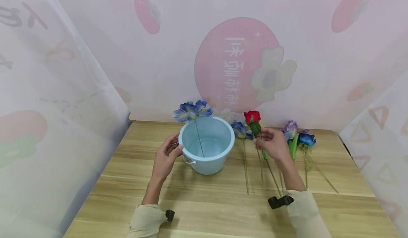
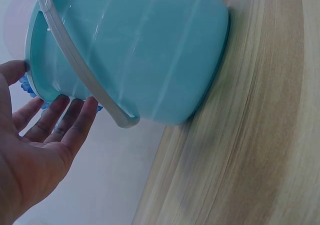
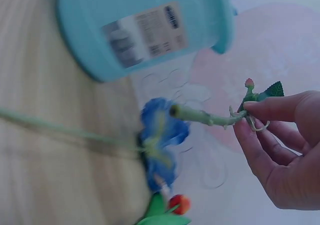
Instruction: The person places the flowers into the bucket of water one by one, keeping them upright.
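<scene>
A light blue bucket [image 1: 208,166] stands upright on the wooden table. One blue-and-yellow artificial iris [image 1: 192,111] leans inside it, petals above the rim. Against the bucket's left side rests my left hand [image 1: 165,158], thumb at the rim and the other fingers [image 2: 80,122] spread and loosely bent below it. My right hand [image 1: 273,144] pinches a red artificial rose [image 1: 252,116] near its head, to the right of the bucket. In the right wrist view the rose's green stem [image 3: 200,116] points toward the camera; its red petals are out of that view.
Beside the bucket lies another blue iris [image 1: 240,129]. Farther right are a purple flower [image 1: 290,128], a blue flower [image 1: 306,139] and several long stems. A printed cloth wall [image 1: 159,71] closes off the back. The bucket's white handle [image 2: 82,72] hangs down.
</scene>
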A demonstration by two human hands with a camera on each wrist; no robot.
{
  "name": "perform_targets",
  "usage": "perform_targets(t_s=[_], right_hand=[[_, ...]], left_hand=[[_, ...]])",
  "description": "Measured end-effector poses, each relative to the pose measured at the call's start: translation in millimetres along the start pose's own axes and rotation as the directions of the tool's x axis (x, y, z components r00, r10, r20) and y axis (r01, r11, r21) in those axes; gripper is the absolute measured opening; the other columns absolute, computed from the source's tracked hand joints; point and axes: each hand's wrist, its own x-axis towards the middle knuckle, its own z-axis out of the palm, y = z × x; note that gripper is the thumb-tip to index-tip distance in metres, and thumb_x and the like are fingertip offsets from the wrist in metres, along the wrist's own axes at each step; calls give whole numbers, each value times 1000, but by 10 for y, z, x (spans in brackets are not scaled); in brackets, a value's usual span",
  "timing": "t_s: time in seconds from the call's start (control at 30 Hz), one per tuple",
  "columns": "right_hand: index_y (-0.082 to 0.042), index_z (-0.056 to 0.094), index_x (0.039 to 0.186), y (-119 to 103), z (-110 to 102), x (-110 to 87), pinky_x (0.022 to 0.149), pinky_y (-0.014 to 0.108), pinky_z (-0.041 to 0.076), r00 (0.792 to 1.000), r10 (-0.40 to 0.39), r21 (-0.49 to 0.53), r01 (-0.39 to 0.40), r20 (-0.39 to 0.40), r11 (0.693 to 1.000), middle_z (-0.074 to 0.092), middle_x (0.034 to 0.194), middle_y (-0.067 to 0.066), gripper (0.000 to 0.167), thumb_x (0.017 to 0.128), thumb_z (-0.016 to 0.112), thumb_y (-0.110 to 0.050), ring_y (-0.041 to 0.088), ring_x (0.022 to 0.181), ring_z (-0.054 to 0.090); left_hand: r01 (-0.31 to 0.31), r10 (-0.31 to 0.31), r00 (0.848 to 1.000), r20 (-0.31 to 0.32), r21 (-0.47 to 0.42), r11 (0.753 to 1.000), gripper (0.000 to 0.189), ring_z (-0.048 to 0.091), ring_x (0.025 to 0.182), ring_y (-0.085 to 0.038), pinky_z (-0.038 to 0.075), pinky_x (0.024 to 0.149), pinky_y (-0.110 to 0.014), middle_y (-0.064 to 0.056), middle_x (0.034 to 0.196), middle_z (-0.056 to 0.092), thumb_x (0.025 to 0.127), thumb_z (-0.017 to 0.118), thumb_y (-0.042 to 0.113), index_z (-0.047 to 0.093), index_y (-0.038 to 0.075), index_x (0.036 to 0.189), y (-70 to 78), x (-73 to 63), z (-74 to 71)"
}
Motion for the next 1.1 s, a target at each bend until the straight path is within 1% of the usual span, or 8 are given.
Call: perform_targets(t_s=[0.23,0.4,0.5,0.67,0.73,0.9,1.0,1.1], right_hand=[[2,62,142,-298,-7,71,75,22,66,997,-66,-53,64,-40,997,69,128,26,45,99,74,-9,4,91,72],[0,65,138,-493,36,133,69,23,63,992,-117,-52,114,-55,992,72,123,23,41,99,75,-11,8,87,74],[-1,67,137,-589,68,169,66,22,62,988,-139,-59,135,-67,989,72,124,24,40,99,75,-11,8,87,75],[-1,67,138,-720,142,219,77,24,68,984,-161,-1,162,-77,987,71,127,25,41,98,77,-8,10,94,76],[0,67,138,-763,181,240,79,25,69,982,-172,25,174,-79,984,71,127,26,42,98,77,-7,11,95,76],[4,66,137,-845,282,294,76,22,68,978,-189,66,195,-88,979,70,129,28,41,98,76,-5,12,95,76],[4,67,136,-880,347,323,77,23,68,974,-201,86,210,-101,974,71,129,28,40,98,76,-4,19,100,77],[4,68,133,-915,416,350,77,25,69,969,-222,103,233,-110,967,72,128,27,38,97,78,-4,21,100,78]], left_hand=[[-6,6,1000,3,1,1000,54,64,129,-41,67,89,-24,-26,148,61,105,69,11,53,4,156,1,-1,-1],[-7,7,1000,6,0,1000,54,64,130,-42,67,89,-24,-26,148,61,105,70,12,53,4,156,-2,2,-4],[-7,7,1000,7,1,1000,54,64,130,-43,67,89,-24,-26,148,61,106,69,12,53,4,156,-5,4,-4],[-6,6,1000,7,0,1000,54,63,131,-43,67,89,-24,-26,148,61,106,69,12,53,4,156,-10,7,-5],[-6,6,1000,6,1,1000,54,63,131,-43,67,90,-24,-26,148,61,106,68,12,53,4,157,-12,7,-5],[-6,6,1000,5,3,1000,53,63,131,-43,67,90,-24,-26,148,61,106,68,11,53,4,156,-12,6,-5],[-6,6,1000,6,-1,1000,53,63,131,-43,67,90,-24,-26,147,61,106,68,11,53,4,156,-7,5,-3],[-6,6,1000,8,-2,1000,53,63,131,-43,67,90,-25,-26,147,61,106,68,11,53,3,156,-3,7,-2]])
